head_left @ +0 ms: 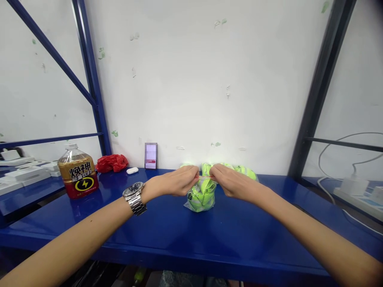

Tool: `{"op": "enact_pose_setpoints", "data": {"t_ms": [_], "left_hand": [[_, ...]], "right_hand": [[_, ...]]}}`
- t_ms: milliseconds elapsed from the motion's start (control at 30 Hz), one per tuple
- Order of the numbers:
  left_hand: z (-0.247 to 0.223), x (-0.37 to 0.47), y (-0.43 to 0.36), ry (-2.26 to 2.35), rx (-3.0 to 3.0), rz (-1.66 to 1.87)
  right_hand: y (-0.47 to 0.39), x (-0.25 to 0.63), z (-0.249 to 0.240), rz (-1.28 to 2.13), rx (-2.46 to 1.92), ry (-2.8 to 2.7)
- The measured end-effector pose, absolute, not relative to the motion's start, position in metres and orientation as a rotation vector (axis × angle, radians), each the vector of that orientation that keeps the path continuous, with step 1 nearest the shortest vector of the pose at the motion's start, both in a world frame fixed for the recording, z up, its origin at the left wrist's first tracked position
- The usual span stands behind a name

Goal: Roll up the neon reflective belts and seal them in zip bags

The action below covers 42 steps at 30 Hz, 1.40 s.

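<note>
A clear plastic bag (202, 199) with a folded neon yellow-green, grey-striped fabric item inside hangs or rests just above the blue table. Along its top edge runs a thin red line, stretched between my two hands. My left hand (184, 180), with a metal watch on its wrist, is closed on the left end of that edge. On the right end, my right hand (226, 181) pinches the same edge, fingers curled. More of the neon fabric bundles (247, 172) lie behind, against the wall, partly hidden by my right hand.
On the blue table (167, 235) a large drink bottle (78, 173) stands at the left, beside a red plastic bag (112, 162). A white earbud case (132, 170) and an upright phone (151, 156) are near the wall. Blue posts frame both sides; a power strip (359, 199) with cables is at right.
</note>
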<state>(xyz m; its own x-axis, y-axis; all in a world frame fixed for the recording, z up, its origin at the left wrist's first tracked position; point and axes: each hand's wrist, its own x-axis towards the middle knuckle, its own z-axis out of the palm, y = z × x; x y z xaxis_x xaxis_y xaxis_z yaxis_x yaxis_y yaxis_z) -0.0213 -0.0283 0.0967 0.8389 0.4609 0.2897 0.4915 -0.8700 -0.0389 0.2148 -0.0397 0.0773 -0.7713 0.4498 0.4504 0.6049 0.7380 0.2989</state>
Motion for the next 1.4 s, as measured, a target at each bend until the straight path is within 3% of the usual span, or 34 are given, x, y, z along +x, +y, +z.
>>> {"op": "enact_pose_setpoints", "data": {"t_ms": [300, 733, 1033, 1400], "left_hand": [[0.096, -0.015, -0.031, -0.771, -2.973, -0.654], [0.087, -0.006, -0.021, -0.703, -2.87, -0.391], [0.097, -0.005, -0.031, -0.765, -2.85, -0.399], [0.097, -0.007, -0.024, -0.779, -2.988, -0.415]], "right_hand": [[-0.038, 0.218, 0.074, -0.539, -0.896, -2.558], [-0.043, 0.213, 0.076, -0.41, -0.922, -2.582], [-0.044, 0.211, 0.081, -0.57, -0.889, -2.596], [-0.041, 0.22, 0.075, -0.445, -0.818, -2.611]]}}
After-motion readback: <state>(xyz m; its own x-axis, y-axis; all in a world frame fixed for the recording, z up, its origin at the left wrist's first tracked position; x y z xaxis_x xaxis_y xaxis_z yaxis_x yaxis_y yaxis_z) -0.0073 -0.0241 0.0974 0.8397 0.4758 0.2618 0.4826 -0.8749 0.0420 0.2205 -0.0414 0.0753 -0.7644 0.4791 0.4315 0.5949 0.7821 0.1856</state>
